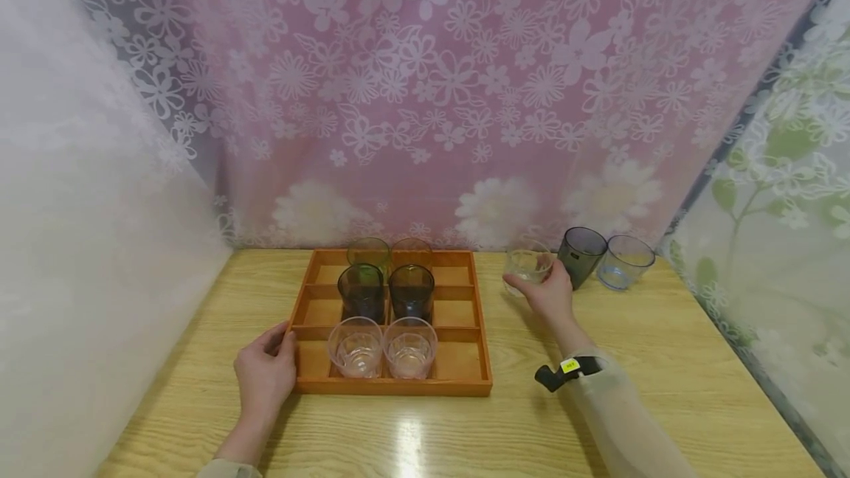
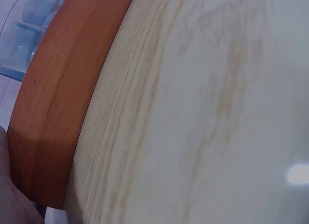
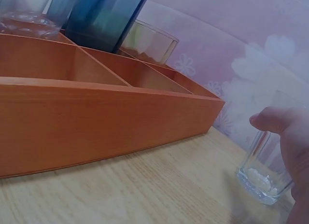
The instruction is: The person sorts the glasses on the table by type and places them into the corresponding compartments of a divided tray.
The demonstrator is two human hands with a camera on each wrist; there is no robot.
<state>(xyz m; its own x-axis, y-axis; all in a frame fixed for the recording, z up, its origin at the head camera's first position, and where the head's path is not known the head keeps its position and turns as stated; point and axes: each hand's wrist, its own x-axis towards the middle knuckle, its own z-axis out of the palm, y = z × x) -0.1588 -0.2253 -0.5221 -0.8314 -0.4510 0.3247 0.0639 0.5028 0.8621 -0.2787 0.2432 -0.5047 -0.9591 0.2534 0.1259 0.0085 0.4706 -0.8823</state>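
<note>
My right hand (image 1: 551, 293) grips a clear glass (image 1: 524, 260) at the back right of the table, thumb on its near side. In the right wrist view that glass (image 3: 263, 180) tilts a little, its base close over the wood. My left hand (image 1: 265, 371) holds the left side of a wooden divided tray (image 1: 392, 387) near its front corner. In the tray, two clear glasses (image 1: 358, 352) stand in front, two dark glasses (image 1: 412, 293) in the middle row. Behind them are a green glass (image 1: 368, 251) and an amber glass (image 1: 413, 248), partly hidden.
Right of the held glass stand a dark grey glass (image 1: 581, 257) and a pale blue glass (image 1: 624, 262), side by side. A pink flowered curtain (image 1: 412, 94) hangs behind the wooden table (image 1: 531, 434). White sheets (image 1: 99, 205) close in the left side.
</note>
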